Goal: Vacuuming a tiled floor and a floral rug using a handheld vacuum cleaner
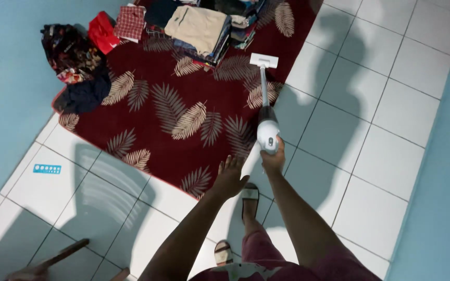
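A: One view only, head camera, looking down. Right hand (273, 158) is wrapped shut around the rear grip of a white stick vacuum (267, 132). Its thin tube runs forward to the flat floor head (263, 60), which rests on the dark red rug with pale leaf print (183, 109), near the rug's right edge.

B: Left hand?

A: Left hand (229, 177) is spread, fingers apart, holding nothing, hovering over the rug's near edge just beside the vacuum body.

B: Handling notes on the vacuum?

A: Judgement: rigid plastic, light enough for one arm, since one hand carries it extended. Weight likely sits in the motor body near the grip, so the grip is the right hold; the tube is slim and would twist in the palm. Smooth shell, possibly slippery.

B: Surroundings?

A: Stacked folded clothes (204, 28) at the rug's far end, loose dark garments (82, 93) at its left corner. White tiled floor (371, 135) around, light blue wall (6, 78) on the left. Sandalled feet below, one (250, 198) touching the tile near the rug.
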